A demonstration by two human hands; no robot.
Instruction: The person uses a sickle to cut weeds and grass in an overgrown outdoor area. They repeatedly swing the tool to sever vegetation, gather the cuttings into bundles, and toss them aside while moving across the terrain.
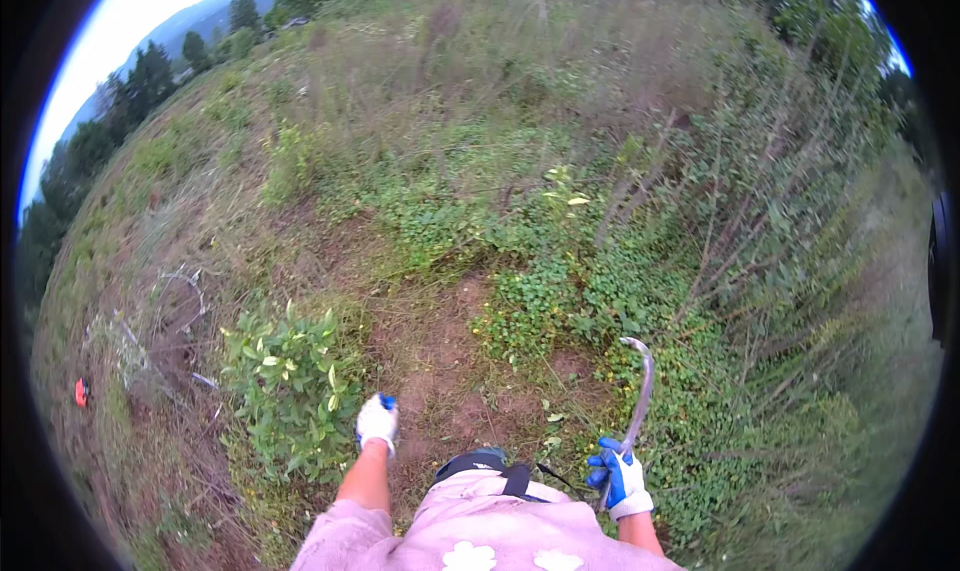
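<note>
1. R hand (619, 478), in a white/blue glove: fingers wrapped round the lower end of the sickle (641, 401), gripping it.
2. Sickle is out front on the R side, blade up & away from the person, curving over w/ its tip to the left. Seen against low greenery (660, 386); can't tell if they touch.
3. L hand (377, 423), same kind of glove: fingers look curled in, but can't tell if fully clenched or holding smth. It's just right of a leafy bush (285, 381); contact unclear.
4. Btwn the hands & ahead: bare reddish soil (425, 341) w/ dry bits.
5. Person wears a pink top (470, 526) w/ white flower shapes, dark strap (516, 480) at the waist.
6. Far left: small red obj. (82, 392) in the grass.
7. Upper left: dark trees (150, 76), pale sky (130, 16).
</note>
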